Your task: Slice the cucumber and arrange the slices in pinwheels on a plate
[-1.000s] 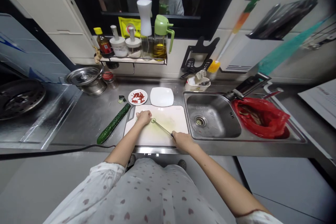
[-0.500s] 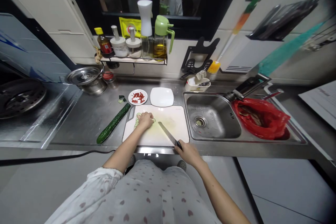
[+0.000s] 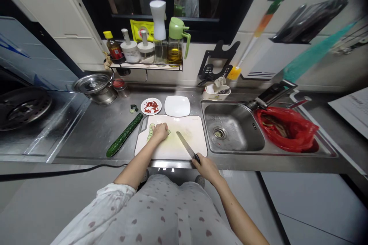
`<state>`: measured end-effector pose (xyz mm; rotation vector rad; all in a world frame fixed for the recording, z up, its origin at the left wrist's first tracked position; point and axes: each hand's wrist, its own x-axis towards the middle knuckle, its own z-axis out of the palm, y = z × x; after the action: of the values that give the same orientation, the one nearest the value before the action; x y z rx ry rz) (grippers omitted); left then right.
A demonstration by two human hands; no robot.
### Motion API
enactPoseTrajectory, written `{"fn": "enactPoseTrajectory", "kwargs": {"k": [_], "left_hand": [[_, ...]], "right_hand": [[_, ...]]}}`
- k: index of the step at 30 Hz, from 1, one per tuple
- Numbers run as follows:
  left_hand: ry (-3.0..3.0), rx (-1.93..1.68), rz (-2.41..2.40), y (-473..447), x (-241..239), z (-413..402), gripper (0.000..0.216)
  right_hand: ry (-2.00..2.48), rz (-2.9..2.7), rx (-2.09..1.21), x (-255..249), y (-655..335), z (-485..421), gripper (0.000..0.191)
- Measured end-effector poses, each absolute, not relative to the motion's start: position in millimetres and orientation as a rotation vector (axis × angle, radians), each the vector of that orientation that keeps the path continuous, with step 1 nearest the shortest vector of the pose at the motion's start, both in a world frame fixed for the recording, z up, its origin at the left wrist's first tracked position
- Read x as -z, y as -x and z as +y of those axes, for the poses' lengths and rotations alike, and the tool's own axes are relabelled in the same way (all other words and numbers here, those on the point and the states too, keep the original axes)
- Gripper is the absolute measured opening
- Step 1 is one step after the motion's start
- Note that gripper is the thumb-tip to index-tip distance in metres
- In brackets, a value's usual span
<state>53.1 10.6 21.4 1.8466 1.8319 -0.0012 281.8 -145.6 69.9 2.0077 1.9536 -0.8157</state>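
A white cutting board (image 3: 189, 130) lies on the steel counter in front of me. My left hand (image 3: 160, 131) rests on its left part, fingers curled over several pale green cucumber slices (image 3: 150, 133). My right hand (image 3: 207, 168) is at the board's near right corner, closed round the dark handle of a knife (image 3: 186, 145). The blade points up and left over the board, apart from the slices. A whole dark green cucumber (image 3: 124, 134) lies on the counter just left of the board.
Behind the board stand a small plate of chopped red chili (image 3: 151, 106) and a white square plate (image 3: 177, 105). A sink (image 3: 232, 132) lies to the right, with a red bag (image 3: 290, 128) beyond it. A lidded pot (image 3: 94, 86) and a bottle shelf (image 3: 145, 65) are at the back.
My right hand drew the knife back from the slices toward the board's near right corner. My left hand stayed on the slices, which now lie spread at the board's left.
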Motion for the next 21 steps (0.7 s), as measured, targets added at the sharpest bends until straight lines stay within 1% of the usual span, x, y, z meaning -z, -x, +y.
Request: {"fn": "enactPoseTrajectory", "kwargs": {"k": [6,11,21], "left_hand": [[-1.723,-0.175,1.798,-50.9,-26.9,-12.5,0.004],[-1.654,-0.312,1.758,-35.7,-27.0,-43.0,0.007],[-1.509,-0.267,1.948,35.7,-17.0,-66.8,0.013]], "right_hand": [[-2.016,1.946,0.838,-67.4,-282.1,-144.6,0.032],[-2.028,1.979,0.818,-64.5,-282.0,-142.9,0.03],[-2.154,1.953,0.954,-64.9,-280.3,-137.3,0.025]]}}
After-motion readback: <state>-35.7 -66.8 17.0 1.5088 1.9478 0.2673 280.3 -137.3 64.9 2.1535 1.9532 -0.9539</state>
